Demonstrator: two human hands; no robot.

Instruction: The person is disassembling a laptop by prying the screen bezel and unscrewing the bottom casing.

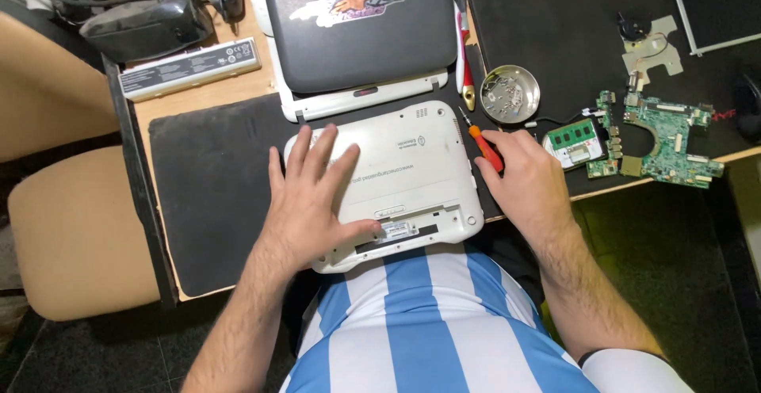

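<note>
Right now the small white laptop [396, 179] lies upside down at the near edge of the desk [238, 84], partly on a dark mat [206, 179], its front corner overhanging toward the person's striped shirt. The left hand [313, 195] presses flat on its base, fingers spread, gripping nothing. The right hand [527, 175] is closed around an orange-handled screwdriver [482, 146] just beside the laptop's right edge. If the flat hand eases off, the overhanging case could tip into the lap. The screwdriver tip could slip and scar the plastic. Near it, the round metal dish [510, 93] of screws could get knocked, and the bare green circuit boards [662, 135] sit close to the desk's edge.
</note>
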